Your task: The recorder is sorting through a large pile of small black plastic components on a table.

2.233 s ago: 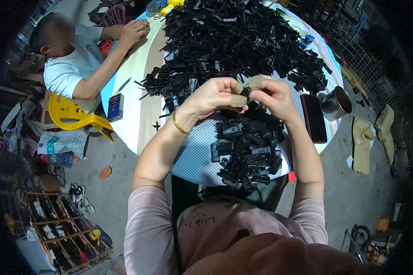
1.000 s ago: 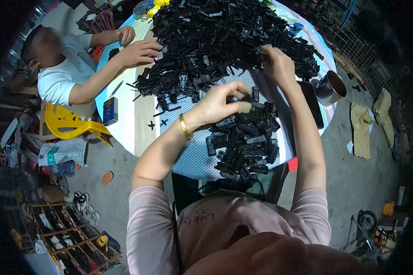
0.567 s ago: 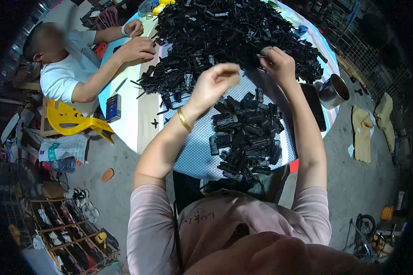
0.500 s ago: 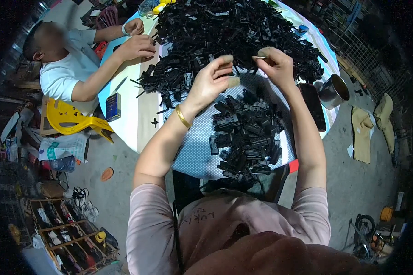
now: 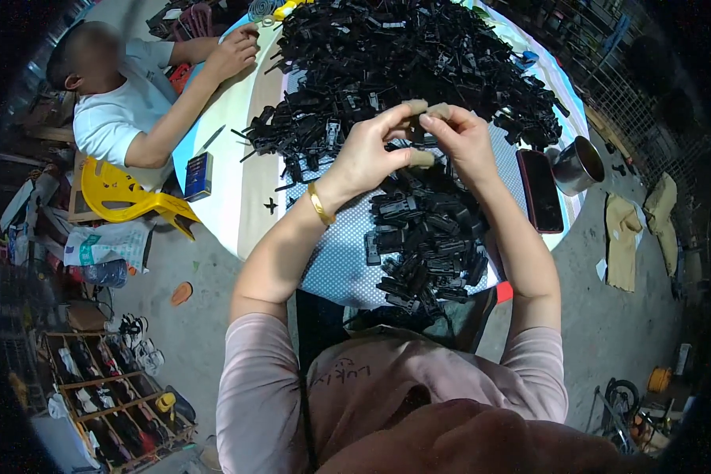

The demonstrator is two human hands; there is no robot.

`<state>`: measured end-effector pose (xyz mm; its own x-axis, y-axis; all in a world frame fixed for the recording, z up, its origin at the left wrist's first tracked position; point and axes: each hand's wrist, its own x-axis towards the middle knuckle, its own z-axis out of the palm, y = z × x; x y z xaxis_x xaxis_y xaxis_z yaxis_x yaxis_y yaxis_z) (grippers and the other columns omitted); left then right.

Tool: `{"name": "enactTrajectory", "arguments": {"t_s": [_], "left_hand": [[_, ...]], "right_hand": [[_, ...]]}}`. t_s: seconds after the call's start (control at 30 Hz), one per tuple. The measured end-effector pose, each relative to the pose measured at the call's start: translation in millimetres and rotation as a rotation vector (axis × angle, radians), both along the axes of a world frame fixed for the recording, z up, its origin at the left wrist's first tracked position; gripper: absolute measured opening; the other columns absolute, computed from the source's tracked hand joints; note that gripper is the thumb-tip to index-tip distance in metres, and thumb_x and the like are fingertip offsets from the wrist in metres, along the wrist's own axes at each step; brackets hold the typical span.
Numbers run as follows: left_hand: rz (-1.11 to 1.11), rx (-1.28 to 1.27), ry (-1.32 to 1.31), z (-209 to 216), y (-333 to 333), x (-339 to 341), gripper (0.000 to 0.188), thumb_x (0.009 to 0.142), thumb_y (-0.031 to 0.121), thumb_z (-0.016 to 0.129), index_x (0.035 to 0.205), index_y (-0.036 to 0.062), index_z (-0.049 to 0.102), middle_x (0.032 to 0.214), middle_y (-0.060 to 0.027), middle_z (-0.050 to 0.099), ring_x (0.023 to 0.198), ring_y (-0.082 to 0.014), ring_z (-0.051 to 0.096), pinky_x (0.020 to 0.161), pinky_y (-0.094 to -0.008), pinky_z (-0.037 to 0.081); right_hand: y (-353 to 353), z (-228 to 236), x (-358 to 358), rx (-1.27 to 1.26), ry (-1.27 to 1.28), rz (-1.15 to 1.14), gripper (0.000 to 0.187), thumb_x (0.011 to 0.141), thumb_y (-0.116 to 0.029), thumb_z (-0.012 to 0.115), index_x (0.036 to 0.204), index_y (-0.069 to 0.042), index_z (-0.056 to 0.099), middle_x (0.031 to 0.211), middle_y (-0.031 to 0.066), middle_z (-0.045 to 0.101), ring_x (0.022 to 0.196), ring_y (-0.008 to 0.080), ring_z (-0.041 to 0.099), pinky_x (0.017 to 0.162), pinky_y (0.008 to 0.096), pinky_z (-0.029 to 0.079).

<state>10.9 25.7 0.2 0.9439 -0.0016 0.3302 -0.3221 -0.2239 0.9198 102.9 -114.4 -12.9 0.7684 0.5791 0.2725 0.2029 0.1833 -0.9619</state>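
Note:
My left hand [image 5: 371,154], with a gold bangle at the wrist, is bent in a loose grip over the near side of the table. Tan covers sit on its fingertips and thumb. Its fingers close around something dark that I cannot make out against the black parts behind. Touching or almost touching its fingertips, my right hand [image 5: 464,142] pinches thumb and finger together; what is in the pinch is hidden. Below both hands lies a smaller heap of black plastic parts [image 5: 430,237] on a patterned grey cloth [image 5: 336,268]. Beyond them spreads a large pile of similar black parts [image 5: 395,55].
A phone [image 5: 539,192] and a metal cup [image 5: 578,166] stand at the table's right edge. On the left are a small dark box [image 5: 198,175] and a pen-like tool [image 5: 212,139]. A co-worker [image 5: 118,118] sits by a yellow chair [image 5: 126,197], forearms over the table.
My right hand has come in to my left, and their fingertips now meet or nearly meet. The co-worker's hands have drawn together farther up the table edge.

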Motion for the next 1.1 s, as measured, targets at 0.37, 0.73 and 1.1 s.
{"name": "enactTrajectory", "arguments": {"t_s": [0.37,0.73,1.1], "left_hand": [[0.081,-0.259,-0.017,-4.6,5.7,5.1,0.041,0.073,-0.003,0.061,0.112,-0.0009,0.047,0.095,-0.0034,0.055,0.081,-0.0061,0.053,0.070,-0.0183,0.045],[0.191,-0.227,-0.211,-8.4,-6.4,2.3,0.020,0.071,0.000,0.064,0.090,-0.0008,0.061,0.080,-0.0037,0.062,0.066,-0.0067,0.057,0.056,-0.0192,0.046],[0.419,0.098,-0.166,-11.1,-15.0,4.0,0.024,0.067,0.006,0.068,0.089,0.0008,0.060,0.081,-0.0093,0.062,0.067,-0.0137,0.060,0.061,-0.0243,0.049]], "right_hand": [[-6.6,5.4,-10.3,-0.153,0.013,0.165,0.023,0.087,-0.025,0.049,0.095,-0.005,0.057,0.063,-0.0062,0.047,0.046,0.0003,0.035,0.041,0.0146,0.025],[-6.4,4.6,-15.5,-0.173,-0.127,0.157,0.021,0.087,-0.022,0.051,0.087,-0.004,0.060,0.060,-0.0065,0.049,0.045,0.0000,0.036,0.040,0.0157,0.025],[-12.1,2.6,-7.5,-0.209,-0.006,0.122,0.019,0.085,-0.019,0.052,0.088,-0.003,0.061,0.061,-0.0045,0.051,0.050,0.0017,0.040,0.045,0.0171,0.031]]}}
